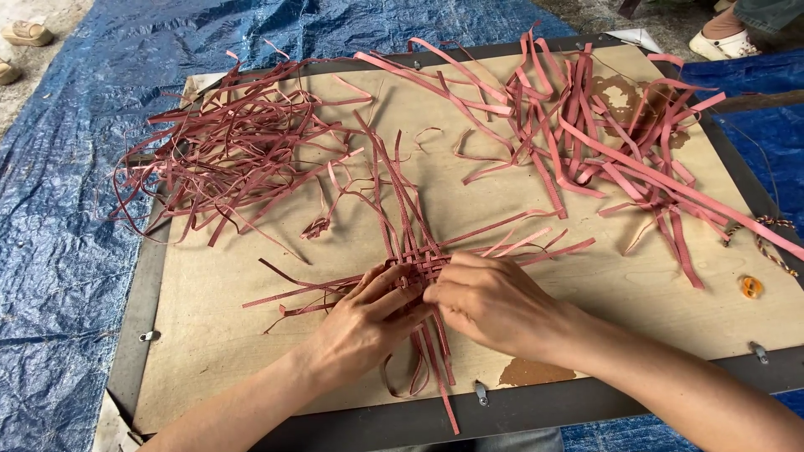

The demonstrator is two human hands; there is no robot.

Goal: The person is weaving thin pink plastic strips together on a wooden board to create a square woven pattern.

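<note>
Fingers (400, 289) of both hands pinch woven strips (419, 261).

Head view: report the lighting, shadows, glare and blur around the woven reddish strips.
Head view: soft, even daylight; only faint shadows under the left hand and right hand on the pale plywood board; no glare there, slight sheen on the crinkled blue tarpaulin; the small woven patch of flat reddish strips is sharp, with no motion blur.
</note>
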